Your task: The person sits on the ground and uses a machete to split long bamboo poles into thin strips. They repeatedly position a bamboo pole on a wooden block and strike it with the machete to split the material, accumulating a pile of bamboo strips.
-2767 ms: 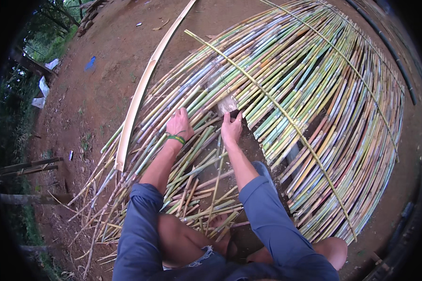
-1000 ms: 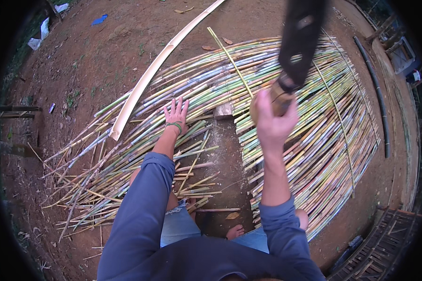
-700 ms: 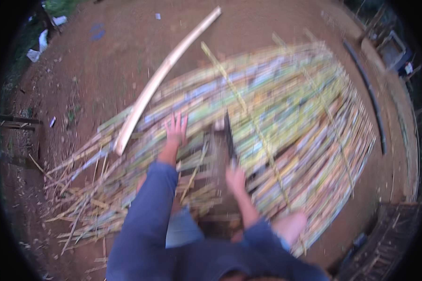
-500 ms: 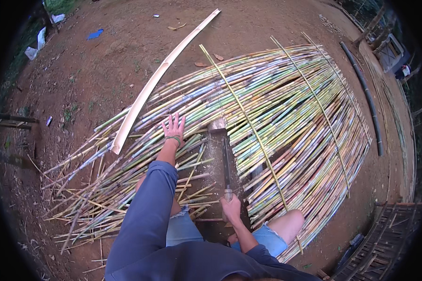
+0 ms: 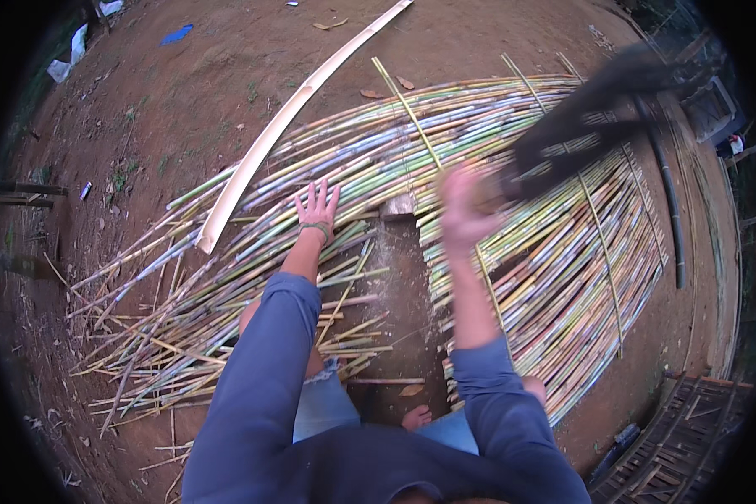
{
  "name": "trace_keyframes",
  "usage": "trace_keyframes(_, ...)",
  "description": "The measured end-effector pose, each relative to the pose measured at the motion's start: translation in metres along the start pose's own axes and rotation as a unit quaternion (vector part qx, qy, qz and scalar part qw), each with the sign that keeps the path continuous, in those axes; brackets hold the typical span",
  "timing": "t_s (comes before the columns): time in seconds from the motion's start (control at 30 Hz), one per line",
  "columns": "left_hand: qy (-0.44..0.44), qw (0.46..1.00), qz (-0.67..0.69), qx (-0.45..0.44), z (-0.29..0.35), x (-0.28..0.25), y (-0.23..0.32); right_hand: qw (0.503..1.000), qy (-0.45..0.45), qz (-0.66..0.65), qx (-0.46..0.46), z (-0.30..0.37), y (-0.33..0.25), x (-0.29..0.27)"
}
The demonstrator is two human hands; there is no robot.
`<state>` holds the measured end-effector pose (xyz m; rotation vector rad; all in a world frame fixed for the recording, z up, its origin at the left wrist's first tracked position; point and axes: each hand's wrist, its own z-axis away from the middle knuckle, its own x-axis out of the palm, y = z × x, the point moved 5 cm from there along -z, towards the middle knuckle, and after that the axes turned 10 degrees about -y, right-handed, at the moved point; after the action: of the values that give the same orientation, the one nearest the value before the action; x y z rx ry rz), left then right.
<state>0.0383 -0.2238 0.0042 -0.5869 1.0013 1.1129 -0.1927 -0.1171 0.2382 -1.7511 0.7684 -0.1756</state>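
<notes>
My left hand (image 5: pixel 317 206) lies flat with fingers spread on a bundle of thin mottled canes (image 5: pixel 370 164), green, yellow and purplish, holding nothing. My right hand (image 5: pixel 462 214) is raised over the canes, closed round the handle of a machete (image 5: pixel 563 147). Its dark blade is smeared by motion and points up and to the right. Between my hands, a wooden block (image 5: pixel 397 206) lies under the canes at the edge of a gap. Cut cane ends (image 5: pixel 344 269) lie left of that gap, below my left hand.
A split bamboo half (image 5: pixel 269 134) lies across the canes at the left. Thin cross strips (image 5: pixel 598 227) run over the spread canes at the right. Beyond lies a dark pole (image 5: pixel 668 193). A slatted bamboo rack (image 5: pixel 689 428) stands at the lower right.
My right hand has swung the machete up from low over the gap to the upper right. My left hand stays spread on the canes. The view has shifted slightly.
</notes>
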Motion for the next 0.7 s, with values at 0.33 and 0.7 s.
trace_keyframes(0.33, 0.029, 0.998, -0.048, 0.003, -0.025, 0.021, 0.003, 0.907, -0.193, 0.197, 0.317, 0.204, 0.099, -0.041)
trace_keyframes(0.7, -0.062, 0.998, -0.012, -0.008, 0.011, -0.006, 0.003, 0.942, 0.043, -0.157, -0.295, -0.039, -0.165, -0.022)
